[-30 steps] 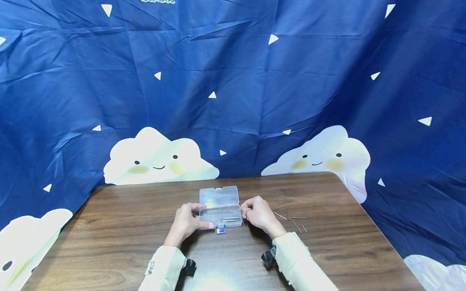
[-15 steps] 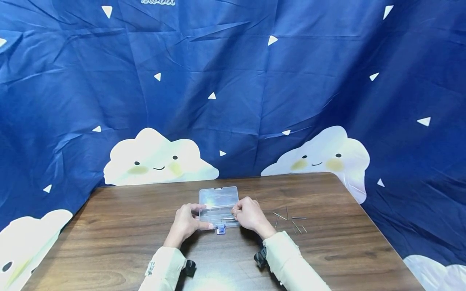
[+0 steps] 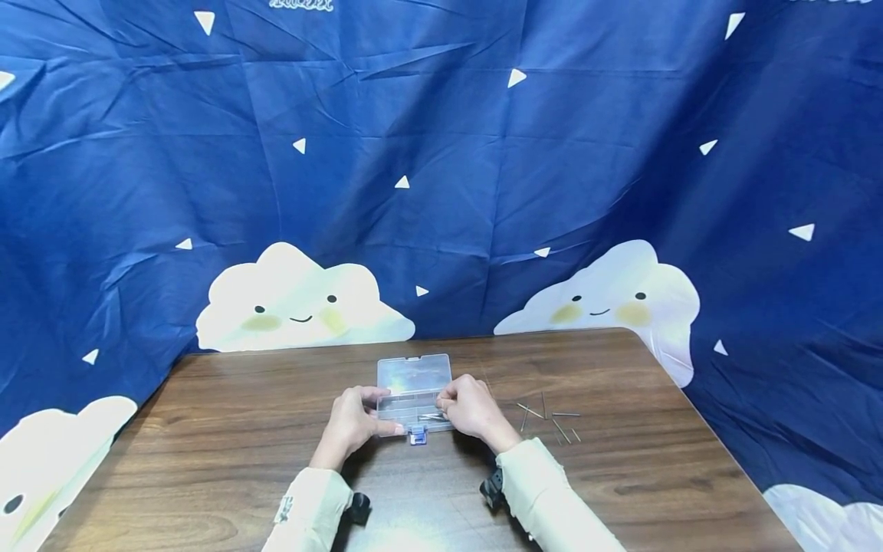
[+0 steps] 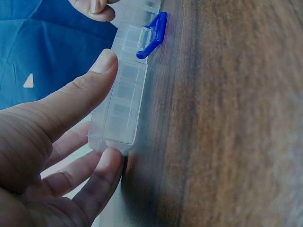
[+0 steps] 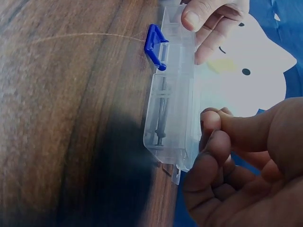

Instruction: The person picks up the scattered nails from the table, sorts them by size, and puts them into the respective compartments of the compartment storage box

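Note:
A clear plastic compartment box (image 3: 400, 414) with a blue latch (image 3: 418, 435) lies with its lid (image 3: 414, 374) folded back. My left hand (image 3: 350, 420) grips the box's left end, thumb along the front rim and fingers around the end. My right hand (image 3: 472, 406) is over the right part of the box. In the right wrist view its thumb and curled fingers meet right at the rim, and nothing shows between them. Thin grey nails (image 5: 162, 111) lie in the front right compartment, seen through the wall.
Several thin nails (image 3: 566, 415) of differing lengths are scattered on the brown wooden table (image 3: 276, 429), right of my right hand. Behind the table hangs a blue cloth (image 3: 441, 192) with white clouds and triangles.
My right hand has moved left from beside the box to over it. The thin nail seen at its fingertips no longer shows there. My left hand holds still.

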{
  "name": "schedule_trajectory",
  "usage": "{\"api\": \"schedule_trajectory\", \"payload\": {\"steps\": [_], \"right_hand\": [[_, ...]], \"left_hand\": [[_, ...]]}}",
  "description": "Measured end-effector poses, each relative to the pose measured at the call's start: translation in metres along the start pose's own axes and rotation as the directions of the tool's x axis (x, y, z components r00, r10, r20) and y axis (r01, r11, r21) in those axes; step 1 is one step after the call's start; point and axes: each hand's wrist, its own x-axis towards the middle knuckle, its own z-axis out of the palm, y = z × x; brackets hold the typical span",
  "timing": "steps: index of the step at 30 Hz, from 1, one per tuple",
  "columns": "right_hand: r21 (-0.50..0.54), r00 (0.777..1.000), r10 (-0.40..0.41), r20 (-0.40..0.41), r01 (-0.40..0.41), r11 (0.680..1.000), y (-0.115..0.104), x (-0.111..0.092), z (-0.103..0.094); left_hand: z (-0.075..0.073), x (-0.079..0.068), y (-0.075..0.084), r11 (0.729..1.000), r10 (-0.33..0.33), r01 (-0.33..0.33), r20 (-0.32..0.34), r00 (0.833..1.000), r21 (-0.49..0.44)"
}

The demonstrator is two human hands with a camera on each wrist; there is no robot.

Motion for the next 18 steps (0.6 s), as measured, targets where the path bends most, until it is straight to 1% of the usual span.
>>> {"api": "schedule_trajectory", "payload": {"steps": [8, 14, 18], "right_hand": [[0.044, 1.000, -0.030, -0.006, 0.030, 0.999, 0.002, -0.004, -0.009], [0.060, 1.000, 0.027, -0.007, -0.026, 0.998, 0.007, -0.009, -0.015], [0.057, 0.999, 0.036, -0.011, -0.035, 0.998, 0.009, -0.012, -0.019]], "left_hand": [[-0.001, -0.002, 0.000, 1.000, 0.001, -0.001, -0.001, 1.000, 0.004], [-0.001, -0.002, 0.001, 1.000, 0.003, -0.003, -0.005, 1.000, 0.010], [-0.001, -0.002, 0.002, 1.000, 0.003, -0.003, -0.001, 1.000, 0.008]]}}
